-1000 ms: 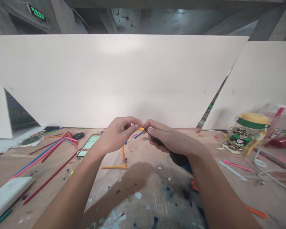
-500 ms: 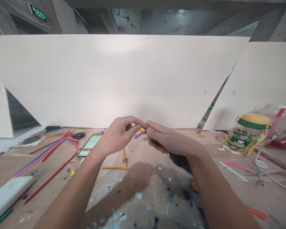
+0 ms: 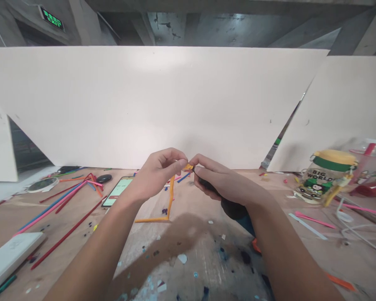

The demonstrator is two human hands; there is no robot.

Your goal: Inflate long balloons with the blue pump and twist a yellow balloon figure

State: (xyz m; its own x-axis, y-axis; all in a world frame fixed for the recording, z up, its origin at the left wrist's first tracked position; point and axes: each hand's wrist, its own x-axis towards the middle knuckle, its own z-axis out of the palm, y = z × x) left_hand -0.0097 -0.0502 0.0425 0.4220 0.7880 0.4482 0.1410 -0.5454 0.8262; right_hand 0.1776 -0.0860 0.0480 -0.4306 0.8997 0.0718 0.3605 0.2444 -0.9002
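My left hand (image 3: 159, 171) pinches the end of a yellow-orange straw (image 3: 188, 167) between thumb and fingertips. Below that hand, a bent length of yellow-orange straw (image 3: 170, 200) runs down to the table and turns left; my fingers hide whether it joins the pinched end. My right hand (image 3: 216, 177) is closed round a black tool (image 3: 233, 210) with blue and orange parts toward its rear. Its thin dark tip touches or nearly touches the straw end. The palm covers most of the tool, so its kind cannot be made out.
Coloured straws (image 3: 59, 205), a phone (image 3: 117, 191) and a white box (image 3: 14, 261) lie at left. On the right stand a yellow-lidded jar (image 3: 326, 177) and a white cable (image 3: 360, 230). Paper scraps (image 3: 182, 258) dot the front; a white board (image 3: 188, 104) closes the back.
My left fingertips have shifted slightly left, showing more of the pinched straw. The hanging bent straw has swung a little to the right. My right hand has hardly moved.
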